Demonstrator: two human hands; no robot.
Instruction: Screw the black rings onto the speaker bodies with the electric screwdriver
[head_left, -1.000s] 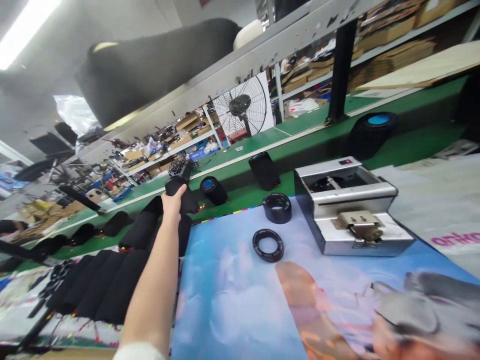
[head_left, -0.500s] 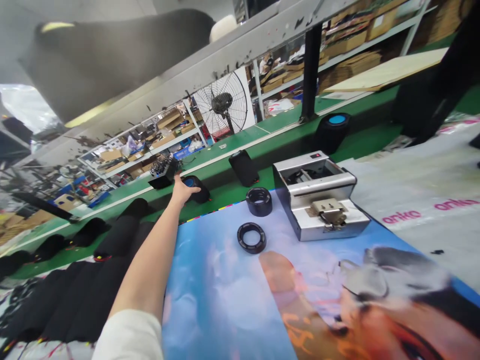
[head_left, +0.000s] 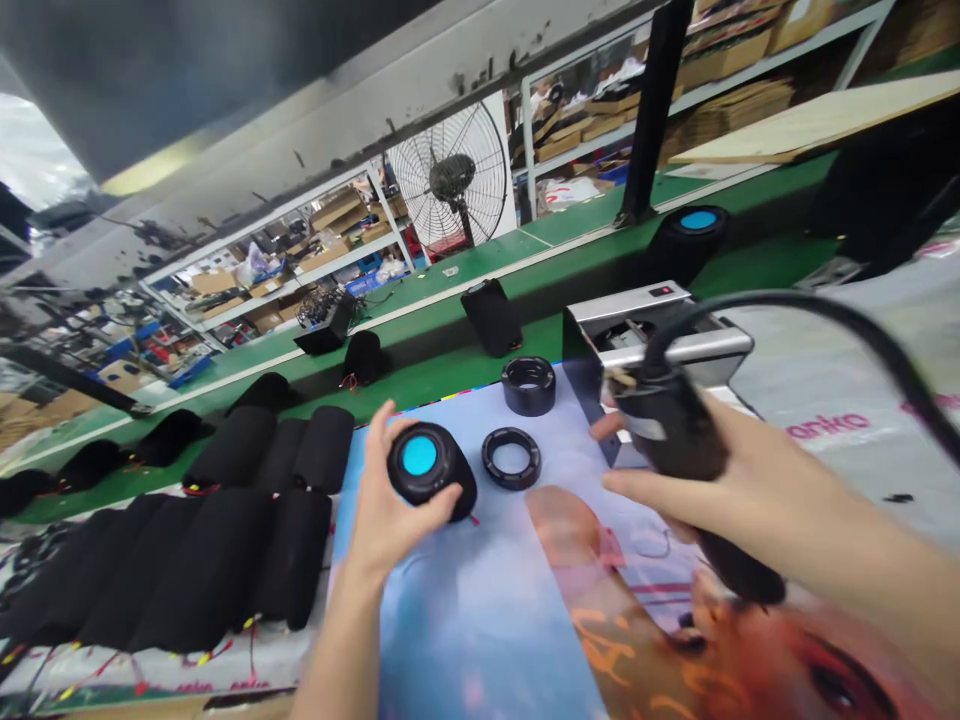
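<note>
My left hand (head_left: 390,505) grips a black cylindrical speaker (head_left: 442,475) by its near end, thumb and fingers around the rim. A bright blue disc fills that end, and a bit of red wire shows at its lower side. My right hand (head_left: 720,470) is wrapped round a black corded electric screwdriver (head_left: 675,425), blurred by motion; its cable (head_left: 825,305) loops up and right. Between the hands, two black rings lie on the printed sheet (head_left: 465,620): a flat ring (head_left: 491,470) and a taller ring (head_left: 529,400). Behind the screwdriver stands a silver screw feeder (head_left: 727,350), partly hidden.
Several black cloth-covered cylinders (head_left: 172,570) lie in rows at left, with coloured wires. Along the green bench (head_left: 420,355) stand a black cylinder (head_left: 491,315) and a blue-topped one (head_left: 690,240). A large fan (head_left: 450,180) and shelves are beyond.
My left hand has drawn back from the far green bench with the blue-ended speaker, now above the printed sheet. My right hand has come into view holding the electric screwdriver.
</note>
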